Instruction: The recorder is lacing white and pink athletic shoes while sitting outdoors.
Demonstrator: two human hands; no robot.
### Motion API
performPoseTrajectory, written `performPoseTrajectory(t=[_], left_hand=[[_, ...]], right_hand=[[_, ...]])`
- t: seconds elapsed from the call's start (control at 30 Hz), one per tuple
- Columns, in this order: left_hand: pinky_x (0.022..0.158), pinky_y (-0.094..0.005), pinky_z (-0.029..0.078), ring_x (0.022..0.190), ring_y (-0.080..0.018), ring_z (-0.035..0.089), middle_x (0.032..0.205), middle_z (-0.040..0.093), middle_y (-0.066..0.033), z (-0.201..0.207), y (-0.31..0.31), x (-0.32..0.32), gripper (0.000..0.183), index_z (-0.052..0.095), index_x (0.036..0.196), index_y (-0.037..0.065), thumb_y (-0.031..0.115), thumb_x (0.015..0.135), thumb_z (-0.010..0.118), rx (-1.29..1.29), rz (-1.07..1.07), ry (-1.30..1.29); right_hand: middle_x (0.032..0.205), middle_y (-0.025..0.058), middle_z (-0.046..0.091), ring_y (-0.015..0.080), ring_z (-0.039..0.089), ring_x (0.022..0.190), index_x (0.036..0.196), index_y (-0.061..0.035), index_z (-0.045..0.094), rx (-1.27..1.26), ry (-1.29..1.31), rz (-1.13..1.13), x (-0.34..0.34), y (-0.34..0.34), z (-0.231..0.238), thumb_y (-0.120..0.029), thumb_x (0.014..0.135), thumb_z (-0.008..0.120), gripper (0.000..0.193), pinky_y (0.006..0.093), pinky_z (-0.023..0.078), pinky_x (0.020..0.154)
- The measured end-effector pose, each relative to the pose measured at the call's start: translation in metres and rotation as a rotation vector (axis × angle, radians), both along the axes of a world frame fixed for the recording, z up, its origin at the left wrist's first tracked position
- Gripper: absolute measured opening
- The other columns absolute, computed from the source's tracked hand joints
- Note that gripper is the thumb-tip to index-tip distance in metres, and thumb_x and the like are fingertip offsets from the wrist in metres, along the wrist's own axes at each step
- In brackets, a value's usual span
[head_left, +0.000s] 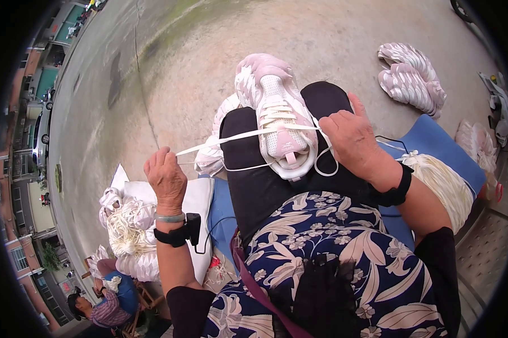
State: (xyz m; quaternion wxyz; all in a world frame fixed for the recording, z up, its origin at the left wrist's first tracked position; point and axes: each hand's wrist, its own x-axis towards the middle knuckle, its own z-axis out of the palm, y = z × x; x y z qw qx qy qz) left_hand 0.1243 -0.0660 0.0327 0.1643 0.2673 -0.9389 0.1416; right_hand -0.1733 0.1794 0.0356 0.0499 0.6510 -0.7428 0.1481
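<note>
A pink and white sneaker (pixel 289 142) lies between my knees, its toe pointing away from me. A flat white shoelace (pixel 223 140) is drawn across its tongue, and crossed lacing runs up the front. My left hand (pixel 167 176) is closed on one end, held out to the left of the shoe. On the other side, my right hand (pixel 349 137) grips the lace close to the shoe's collar, thumb raised. A loose loop of lace hangs below the right hand. The fingertips of both hands are partly hidden.
Beyond my right knee, pink and white shoes (pixel 413 79) sit on the concrete. A thick bundle of cream laces (pixel 442 188) lies beside my right arm on blue material (pixel 442 146). More shoes and laces (pixel 131 228) are piled at my left. Another person (pixel 110 307) sits at the lower left.
</note>
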Motion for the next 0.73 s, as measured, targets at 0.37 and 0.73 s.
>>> performPoseTrajectory(t=[0.37, 0.73], left_hand=[[0.075, -0.0389, 0.041, 0.083, -0.0289, 0.057, 0.09, 0.059, -0.0088, -0.02, 0.013, 0.043, 0.008, 0.054, 0.085, 0.005, 0.001, 0.078, 0.054, 0.066, 0.049, 0.0], [0.078, -0.0387, 0.041, 0.085, -0.0281, 0.057, 0.092, 0.061, -0.0098, -0.019, 0.016, 0.049, 0.007, 0.055, 0.087, 0.005, 0.003, 0.08, 0.054, 0.108, 0.051, 0.0]], right_hand=[[0.063, 0.0049, 0.053, 0.024, 0.056, 0.064, 0.087, -0.0069, 0.057, -0.161, 0.039, -0.128, -0.032, 0.034, -0.027, 0.004, 0.068, 0.054, 0.022, 0.0512, 0.039, 0.096], [0.069, 0.0072, 0.058, 0.0251, 0.059, 0.07, 0.087, -0.0071, 0.059, -0.092, -0.045, -0.078, -0.052, 0.069, -0.029, -0.002, 0.076, 0.059, 0.012, 0.0472, 0.041, 0.094]])
